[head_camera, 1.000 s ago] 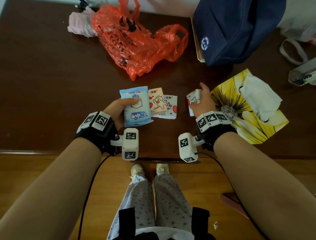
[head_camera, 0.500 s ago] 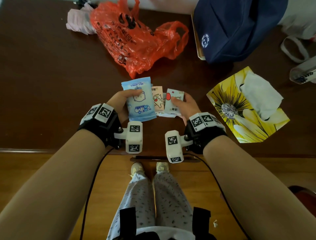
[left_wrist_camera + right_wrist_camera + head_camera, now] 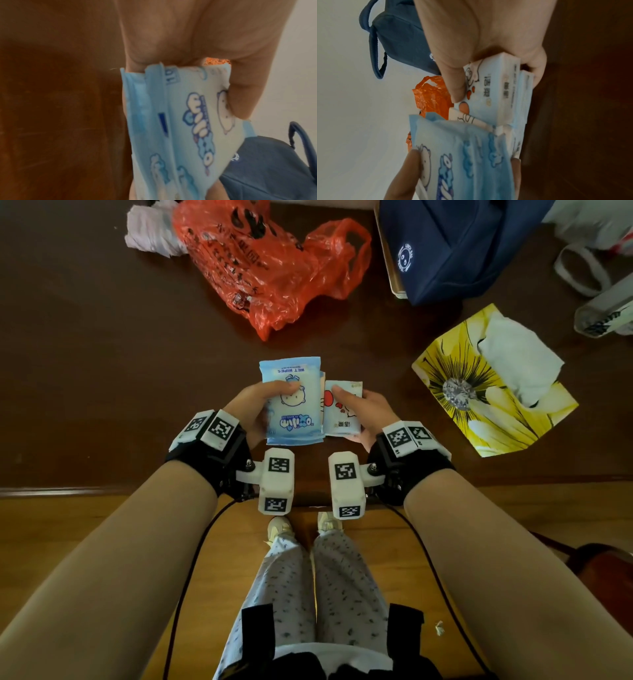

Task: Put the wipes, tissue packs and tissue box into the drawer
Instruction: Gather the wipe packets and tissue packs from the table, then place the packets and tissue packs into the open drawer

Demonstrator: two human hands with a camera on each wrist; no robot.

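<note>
My left hand (image 3: pixel 263 405) grips a blue wet wipes pack (image 3: pixel 293 402) with a bear print, thumb on top, just above the dark wooden desk (image 3: pixel 102 354). In the left wrist view the wipes pack (image 3: pixel 180 121) fills the middle under my thumb. My right hand (image 3: pixel 363 412) grips small white tissue packs (image 3: pixel 342 409) with red cartoon prints, pressed against the wipes' right edge. The right wrist view shows the tissue packs (image 3: pixel 496 92) stacked in my fingers. A yellow flowered tissue box (image 3: pixel 493 385) with a white tissue sticking out lies on the desk to the right. No drawer is visible.
A crumpled red plastic bag (image 3: pixel 270 265) lies at the back, with a pale cloth (image 3: pixel 154 231) to its left. A navy bag (image 3: pixel 455 244) sits at the back right, white straps (image 3: pixel 582 272) beyond it. The desk's front edge (image 3: pixel 102 491) runs below my wrists; my legs stand under it.
My right hand left the tissue box side, swept left with a tissue pack and gathered the packs that lay beside the wipes. Both hands now hold their packs together, closer to me.
</note>
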